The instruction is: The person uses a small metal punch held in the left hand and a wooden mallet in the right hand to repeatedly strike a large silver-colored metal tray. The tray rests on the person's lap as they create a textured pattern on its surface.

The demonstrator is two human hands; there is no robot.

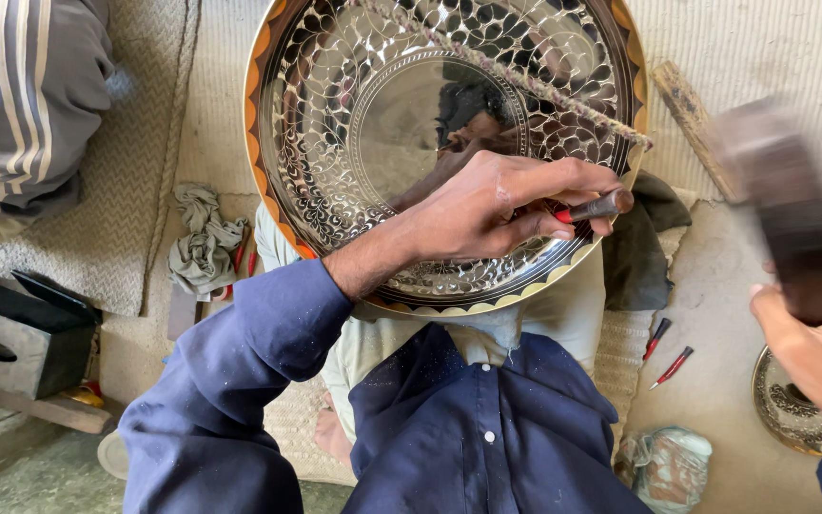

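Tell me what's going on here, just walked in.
A person in a dark blue shirt sits with a large engraved metal tray propped on their lap. The left hand presses a small chisel against the tray's patterned rim. The right hand grips a dark hammer, raised and blurred. A cord crosses the tray. Two red-tipped tools lie on the floor to the right, and a crumpled rag lies to the left.

Bright daylight, glare on tray — right-side motion blur.
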